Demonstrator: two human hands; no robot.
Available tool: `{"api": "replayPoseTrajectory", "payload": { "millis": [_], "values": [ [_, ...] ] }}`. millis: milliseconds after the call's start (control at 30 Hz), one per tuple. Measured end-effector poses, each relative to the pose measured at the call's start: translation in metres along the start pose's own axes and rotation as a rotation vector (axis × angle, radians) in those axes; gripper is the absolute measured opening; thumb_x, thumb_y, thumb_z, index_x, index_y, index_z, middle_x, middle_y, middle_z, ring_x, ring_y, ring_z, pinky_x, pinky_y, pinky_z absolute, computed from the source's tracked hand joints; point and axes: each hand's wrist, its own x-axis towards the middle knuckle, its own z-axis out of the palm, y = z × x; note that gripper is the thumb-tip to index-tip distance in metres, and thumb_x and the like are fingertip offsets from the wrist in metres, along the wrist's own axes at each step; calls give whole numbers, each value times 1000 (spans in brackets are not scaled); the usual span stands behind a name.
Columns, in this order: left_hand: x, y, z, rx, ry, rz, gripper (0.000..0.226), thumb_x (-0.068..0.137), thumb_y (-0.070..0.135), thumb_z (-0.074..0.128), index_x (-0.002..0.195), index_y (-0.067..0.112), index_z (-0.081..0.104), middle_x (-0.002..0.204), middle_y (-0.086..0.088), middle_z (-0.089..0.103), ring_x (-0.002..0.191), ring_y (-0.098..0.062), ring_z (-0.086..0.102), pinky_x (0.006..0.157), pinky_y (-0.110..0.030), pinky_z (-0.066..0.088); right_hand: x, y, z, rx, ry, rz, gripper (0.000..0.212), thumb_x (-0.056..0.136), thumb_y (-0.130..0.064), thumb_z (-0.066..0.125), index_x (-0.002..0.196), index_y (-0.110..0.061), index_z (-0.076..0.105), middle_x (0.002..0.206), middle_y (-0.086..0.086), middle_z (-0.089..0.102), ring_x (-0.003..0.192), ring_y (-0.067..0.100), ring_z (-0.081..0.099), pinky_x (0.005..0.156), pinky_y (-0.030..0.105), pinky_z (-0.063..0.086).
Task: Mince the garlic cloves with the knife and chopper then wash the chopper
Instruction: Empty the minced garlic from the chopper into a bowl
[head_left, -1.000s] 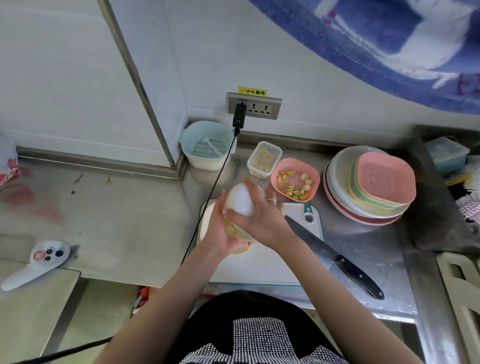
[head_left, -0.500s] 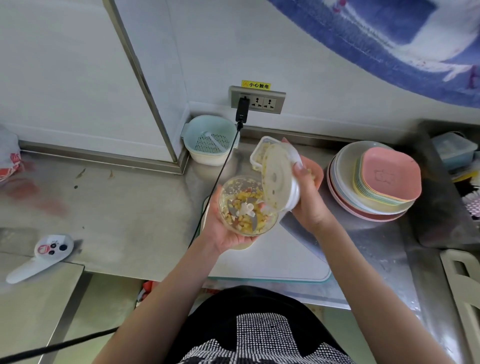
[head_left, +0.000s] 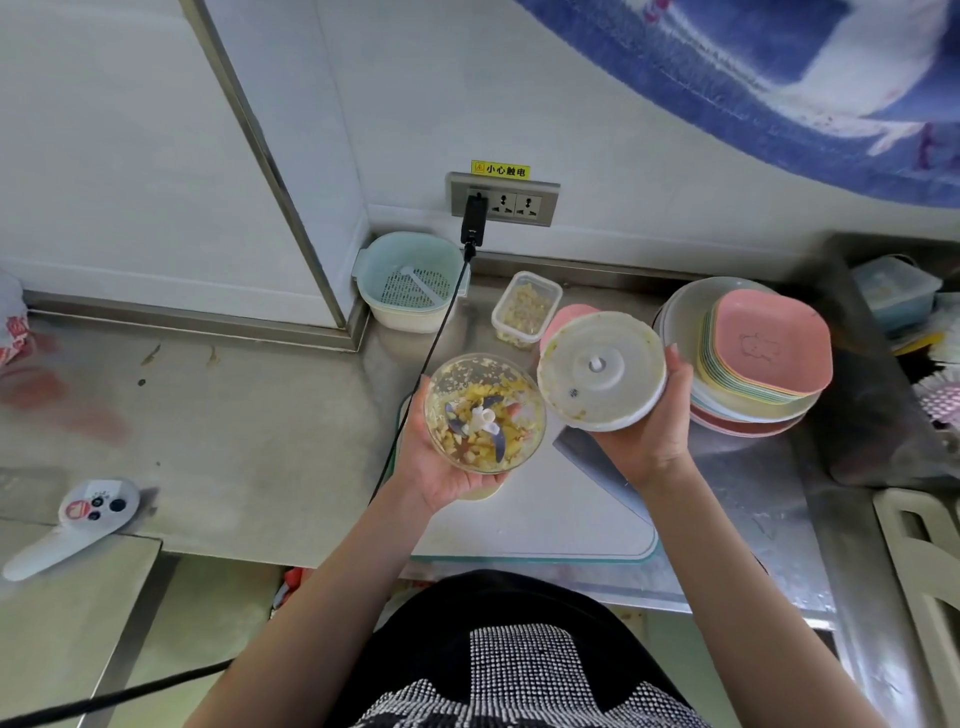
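My left hand (head_left: 439, 470) cups the clear chopper bowl (head_left: 484, 413) from below, above the white cutting board (head_left: 540, 514). Coarse yellow garlic pieces and the blade on its white post lie inside the bowl. Beside it, my right hand (head_left: 652, 431) grips the white chopper lid (head_left: 601, 370) with its underside turned up; bits of garlic cling to the rim. The knife blade (head_left: 597, 467) lies on the board below my right hand, its handle hidden by my arm.
Behind the lid sit a pink bowl (head_left: 563, 319) and a small clear container of garlic (head_left: 525, 309). A stack of plates (head_left: 753, 358) stands right. A teal colander (head_left: 410, 280) and black cable (head_left: 431, 353) are left of the board. A white handheld device (head_left: 72, 525) lies far left.
The chopper was closed in both hands; my right hand lifted the lid off, carried it right and turned its underside up. The open bowl stays in my left hand.
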Motion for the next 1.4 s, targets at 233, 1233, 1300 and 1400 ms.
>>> {"api": "replayPoseTrajectory", "payload": {
  "millis": [233, 1233, 1300, 1400],
  "values": [
    [6, -2, -9, -47, -55, 35, 80, 84, 75, 33, 102, 10, 75, 115, -17, 66, 95, -37, 67, 76, -46, 56, -1, 4, -25, 25, 114, 76, 51, 94, -54, 29, 107, -24, 68, 103, 7, 72, 100, 27, 66, 86, 48, 52],
    [22, -19, 1, 85, 88, 118, 52, 88, 51, 49, 120, 10, 55, 123, -23, 56, 109, -44, 57, 84, -65, 47, 8, -14, -163, -416, 1045, 238, 40, 100, -26, 43, 136, -8, 44, 122, 9, 55, 94, 18, 55, 79, 24, 46],
    [24, -20, 2, 82, 93, 133, 51, 89, 49, 48, 121, 11, 55, 125, -22, 56, 112, -44, 55, 87, -65, 47, 2, -19, -160, -392, 1176, 182, 37, 99, -26, 45, 132, -9, 48, 106, 6, 58, 106, 19, 57, 87, 23, 44],
    [26, -23, 5, 90, 95, 143, 46, 90, 46, 44, 119, 12, 56, 126, -19, 56, 115, -43, 52, 87, -62, 44, -2, -23, -154, -194, 1124, 144, 33, 96, -8, 39, 126, -2, 51, 94, 12, 54, 73, 25, 55, 72, 32, 48]
  ]
}}
